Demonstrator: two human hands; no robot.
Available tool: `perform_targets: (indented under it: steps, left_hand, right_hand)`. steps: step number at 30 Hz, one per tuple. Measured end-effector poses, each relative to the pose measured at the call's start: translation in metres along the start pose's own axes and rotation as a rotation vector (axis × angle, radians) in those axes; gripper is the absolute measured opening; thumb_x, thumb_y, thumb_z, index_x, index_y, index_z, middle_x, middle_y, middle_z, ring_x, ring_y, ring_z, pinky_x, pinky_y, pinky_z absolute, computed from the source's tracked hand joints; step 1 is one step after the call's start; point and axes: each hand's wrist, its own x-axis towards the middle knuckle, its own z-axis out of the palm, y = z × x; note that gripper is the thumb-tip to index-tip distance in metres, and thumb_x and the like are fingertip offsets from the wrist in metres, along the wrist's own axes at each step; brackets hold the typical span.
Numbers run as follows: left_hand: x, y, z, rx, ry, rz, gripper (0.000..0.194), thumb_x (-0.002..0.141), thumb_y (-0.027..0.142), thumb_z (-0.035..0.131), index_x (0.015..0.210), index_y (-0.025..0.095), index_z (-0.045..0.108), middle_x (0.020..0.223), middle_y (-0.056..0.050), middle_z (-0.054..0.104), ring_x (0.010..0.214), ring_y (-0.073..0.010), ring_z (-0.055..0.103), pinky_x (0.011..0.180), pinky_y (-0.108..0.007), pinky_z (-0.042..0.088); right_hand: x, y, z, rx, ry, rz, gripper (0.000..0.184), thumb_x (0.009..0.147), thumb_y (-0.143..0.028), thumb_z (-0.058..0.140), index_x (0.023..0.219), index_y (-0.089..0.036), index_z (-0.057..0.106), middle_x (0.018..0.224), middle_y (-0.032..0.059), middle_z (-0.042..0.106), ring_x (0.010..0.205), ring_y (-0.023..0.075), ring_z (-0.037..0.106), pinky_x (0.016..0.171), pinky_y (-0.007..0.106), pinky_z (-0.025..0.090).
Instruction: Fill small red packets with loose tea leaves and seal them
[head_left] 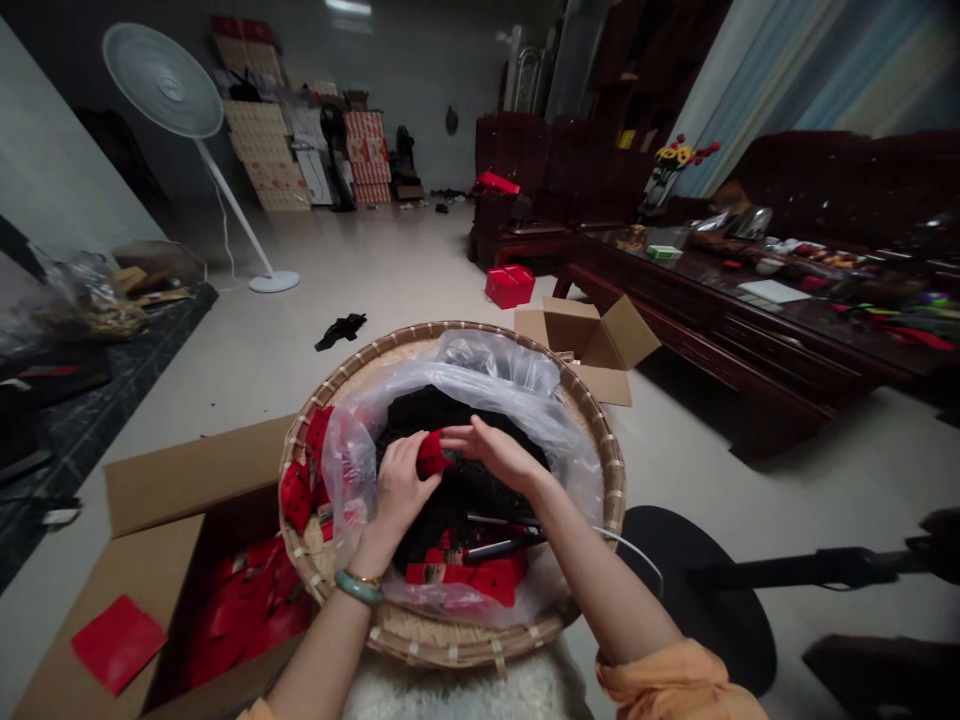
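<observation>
My left hand pinches a small red packet between thumb and fingers. Reaching in from the other side, my right hand has its fingers stretched out, their tips at the packet's edge. Whether they go inside it I cannot tell. Below both hands, a clear plastic bag lies opened out in a round woven basket, with loose black material inside. Red packets and a dark, long tool with shiny edges lie near the bag's front. More red patterned packets sit at the basket's left.
An open carton of red pieces stands at the left, another open carton beyond the basket. A black round stand base is at right. Farther off are a white fan, a red box and a dark wooden table.
</observation>
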Motion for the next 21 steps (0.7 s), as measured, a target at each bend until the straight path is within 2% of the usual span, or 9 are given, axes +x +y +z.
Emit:
perform_targets:
  steps: [2,4,5,7,9,10,15,19,21]
  left_hand:
    - [0.002,-0.005,-0.004,-0.037,0.063,-0.059,0.050,0.068,0.021,0.064,0.117,0.018,0.052,0.111,-0.010,0.061,0.102,-0.0264,0.053,0.090,-0.041,0.043]
    - [0.004,-0.007,-0.008,-0.051,0.107,-0.104,0.047,0.069,0.025,0.065,0.114,0.017,0.054,0.108,-0.010,0.062,0.100,-0.0260,0.054,0.089,-0.040,0.043]
    - [0.004,-0.007,-0.010,-0.052,0.121,-0.118,0.046,0.069,0.027,0.066,0.113,0.017,0.054,0.107,-0.010,0.062,0.100,-0.0260,0.054,0.089,-0.040,0.044]
    - [0.005,-0.006,-0.011,-0.050,0.138,-0.136,0.046,0.070,0.030,0.066,0.113,0.017,0.055,0.107,-0.010,0.062,0.100,-0.0264,0.055,0.088,-0.041,0.044]
    - [0.004,-0.006,-0.010,-0.046,0.146,-0.143,0.046,0.070,0.032,0.065,0.113,0.018,0.055,0.106,-0.010,0.063,0.100,-0.0268,0.055,0.088,-0.042,0.044]
    - [0.004,-0.006,-0.009,-0.046,0.150,-0.146,0.046,0.070,0.033,0.065,0.112,0.018,0.055,0.106,-0.010,0.063,0.100,-0.0269,0.055,0.087,-0.042,0.044]
    - [0.002,-0.008,-0.006,-0.056,0.168,-0.153,0.047,0.070,0.035,0.065,0.113,0.016,0.055,0.107,-0.011,0.062,0.099,-0.0267,0.055,0.086,-0.041,0.045]
    - [0.002,-0.008,-0.005,-0.073,0.161,-0.143,0.048,0.071,0.036,0.065,0.113,0.016,0.055,0.107,-0.011,0.062,0.099,-0.0266,0.056,0.086,-0.041,0.045]
    - [0.002,-0.008,-0.004,-0.084,0.154,-0.138,0.047,0.071,0.036,0.065,0.113,0.017,0.055,0.106,-0.011,0.062,0.099,-0.0268,0.056,0.086,-0.041,0.045]
  right_hand:
    - [-0.003,0.000,-0.014,-0.136,0.090,-0.049,0.054,0.087,-0.056,0.035,0.114,-0.016,0.058,0.110,0.0127,0.065,0.104,0.0224,0.059,0.091,0.041,0.041]
    - [-0.003,0.008,-0.026,-0.429,0.164,-0.071,0.049,0.081,-0.050,0.051,0.117,-0.017,0.056,0.117,0.0130,0.061,0.109,0.0238,0.056,0.094,0.041,0.040]
    - [-0.002,0.015,-0.029,-0.596,0.158,-0.064,0.054,0.075,-0.047,0.060,0.120,-0.018,0.055,0.123,0.0134,0.057,0.114,0.0251,0.053,0.097,0.042,0.037]
    - [0.002,0.028,-0.029,-0.891,0.079,-0.008,0.074,0.063,-0.043,0.072,0.129,-0.019,0.048,0.133,0.0151,0.048,0.122,0.0293,0.044,0.100,0.044,0.034]
    - [0.009,0.039,-0.025,-1.092,0.019,0.054,0.088,0.056,-0.044,0.076,0.134,-0.021,0.041,0.136,0.0167,0.044,0.124,0.0339,0.040,0.098,0.049,0.033]
    - [0.013,0.042,-0.022,-1.155,0.000,0.069,0.089,0.056,-0.044,0.076,0.135,-0.021,0.040,0.135,0.0173,0.045,0.123,0.0350,0.041,0.096,0.050,0.034]
    - [0.030,0.039,-0.020,-1.210,-0.124,0.069,0.063,0.063,-0.029,0.069,0.124,-0.017,0.054,0.117,0.0144,0.059,0.105,0.0274,0.056,0.087,0.035,0.043]
    - [0.032,0.037,-0.023,-1.270,-0.121,0.111,0.068,0.054,-0.023,0.074,0.120,-0.017,0.057,0.111,0.0129,0.061,0.098,0.0273,0.058,0.081,0.033,0.044]
    - [0.030,0.039,-0.022,-1.280,-0.086,0.096,0.064,0.052,-0.022,0.075,0.114,-0.017,0.060,0.105,0.0114,0.062,0.093,0.0257,0.059,0.077,0.032,0.045]
